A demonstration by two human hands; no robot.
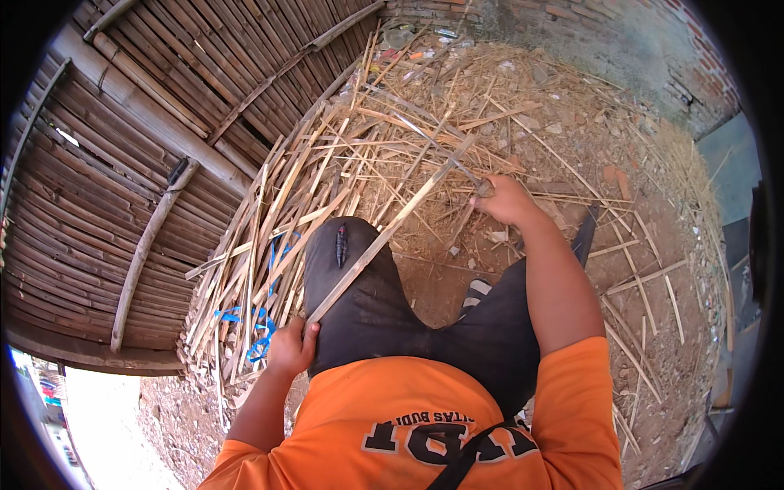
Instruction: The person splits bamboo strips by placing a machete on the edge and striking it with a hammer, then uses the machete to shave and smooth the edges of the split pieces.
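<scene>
My left hand is closed round the near end of a long split bamboo strip. The strip slants up and right across my left thigh, and its far end reaches above the ground beyond my knees. In my closed right hand is the handle of a knife with a long, thin blade. The blade points forward and left, crossing close to the strip's far end; whether the two touch, I cannot tell.
Many loose bamboo strips lie heaped on my left, tangled with blue strapping. A bamboo slat wall stands at the left, a brick wall at the back. Shavings and rubble cover the dirt ground. More strips lie on the right.
</scene>
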